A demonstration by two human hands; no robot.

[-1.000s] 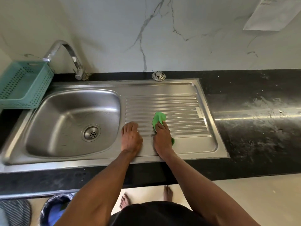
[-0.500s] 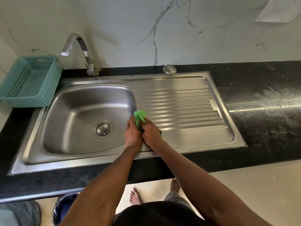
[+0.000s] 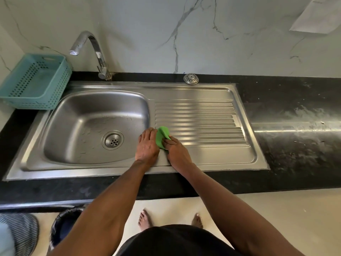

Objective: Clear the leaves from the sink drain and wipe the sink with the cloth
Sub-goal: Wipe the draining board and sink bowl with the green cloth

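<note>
Both hands are resting on the steel strip between the basin and the ribbed draining board of the sink (image 3: 212, 159). The right hand (image 3: 178, 153) is gripping the green cloth (image 3: 162, 135) with closed fingers and is pressing it against the metal at the near left end of the ribs. The left hand (image 3: 147, 145) is lying just to the left of the cloth, palm down, with its fingers stretched flat and holding nothing; its fingertips are touching the cloth's edge. The drain (image 3: 112, 140) is sitting in the basin floor, left of the hands, and no leaves are showing on it. Small water marks are lying on the basin floor around it. A loose strainer cap (image 3: 191, 78) is sitting on the dark worktop (image 3: 295, 126) at the far edge of the sink. A teal basket (image 3: 35, 82) is standing at the far left, beside the tap (image 3: 92, 50).
</note>
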